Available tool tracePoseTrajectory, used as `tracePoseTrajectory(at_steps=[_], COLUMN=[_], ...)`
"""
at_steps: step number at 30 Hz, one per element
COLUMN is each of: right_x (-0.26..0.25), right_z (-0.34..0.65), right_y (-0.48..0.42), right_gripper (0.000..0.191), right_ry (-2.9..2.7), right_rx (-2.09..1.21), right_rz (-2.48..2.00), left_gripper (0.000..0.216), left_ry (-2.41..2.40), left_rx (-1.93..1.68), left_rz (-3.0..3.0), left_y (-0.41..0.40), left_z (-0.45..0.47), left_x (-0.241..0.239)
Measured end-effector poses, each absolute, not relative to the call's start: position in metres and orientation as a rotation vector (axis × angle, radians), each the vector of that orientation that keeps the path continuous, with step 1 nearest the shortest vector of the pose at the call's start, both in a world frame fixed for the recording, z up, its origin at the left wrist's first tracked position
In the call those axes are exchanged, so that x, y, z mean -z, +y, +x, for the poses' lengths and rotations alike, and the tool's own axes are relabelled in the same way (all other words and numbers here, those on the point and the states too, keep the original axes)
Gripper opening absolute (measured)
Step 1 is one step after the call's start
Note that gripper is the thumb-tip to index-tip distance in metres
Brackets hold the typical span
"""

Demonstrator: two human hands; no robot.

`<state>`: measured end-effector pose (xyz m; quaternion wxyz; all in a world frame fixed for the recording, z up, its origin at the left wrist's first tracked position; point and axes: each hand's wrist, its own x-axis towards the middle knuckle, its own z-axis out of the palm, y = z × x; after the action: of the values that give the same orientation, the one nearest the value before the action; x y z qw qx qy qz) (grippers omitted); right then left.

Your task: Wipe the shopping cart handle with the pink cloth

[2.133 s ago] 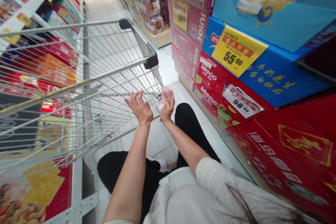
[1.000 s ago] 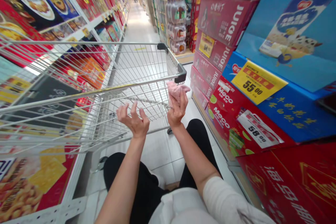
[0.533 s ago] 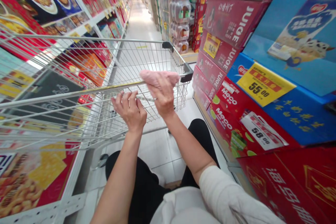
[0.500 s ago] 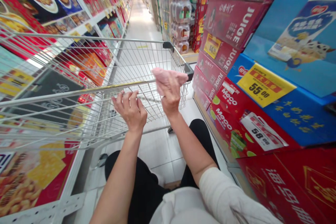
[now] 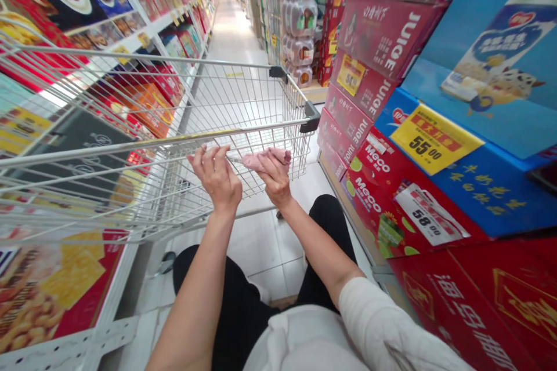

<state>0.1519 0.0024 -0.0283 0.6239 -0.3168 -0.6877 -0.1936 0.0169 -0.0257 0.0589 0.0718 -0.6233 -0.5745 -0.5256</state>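
Observation:
A wire shopping cart (image 5: 243,95) stands in front of me in a store aisle, its basket holding nothing I can see. My left hand (image 5: 216,177) has its fingers hooked over a wire of the cart's near side. Just to its right, my right hand (image 5: 272,174) grips a pink cloth (image 5: 265,157) and presses it against the same wires, below the cart's upper rail (image 5: 183,139).
Red juice cartons (image 5: 369,40) and blue cartons with yellow price tags (image 5: 433,139) are stacked close on the right. Shelves of boxed snacks (image 5: 87,23) line the left. The tiled aisle (image 5: 235,29) runs ahead, with a person far off.
My right hand has brought the pink cloth down from the cart's upper rail to the side wires. My left hand, open a second ago, has closed on a wire.

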Motion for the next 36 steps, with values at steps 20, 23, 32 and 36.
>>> tracePoseTrajectory(at_steps=[20,23,32,36], right_x=[0.039,0.025,0.062,0.029], right_z=[0.193,0.186,0.192,0.184], right_y=[0.02,0.036,0.009,0.014], right_gripper=[0.032,0.031,0.036,0.033], right_ry=[-1.729,-1.743,-1.904,-1.876], right_rx=[0.441,0.442,0.354,0.443], right_rz=[-0.765,-0.879,-0.763,-0.735], left_gripper=[0.042,0.043,0.043,0.041], left_ry=[-1.778,-1.787,-1.771,-1.792], left_rx=[1.524,1.539,1.525,1.557], left_rz=[-1.941,-1.921,-1.902,-1.872], left_y=[-0.03,-0.03,-0.033,-0.029], left_z=[0.016,0.019,0.019,0.021], left_x=[-0.06,-0.057,-0.058,-0.056])
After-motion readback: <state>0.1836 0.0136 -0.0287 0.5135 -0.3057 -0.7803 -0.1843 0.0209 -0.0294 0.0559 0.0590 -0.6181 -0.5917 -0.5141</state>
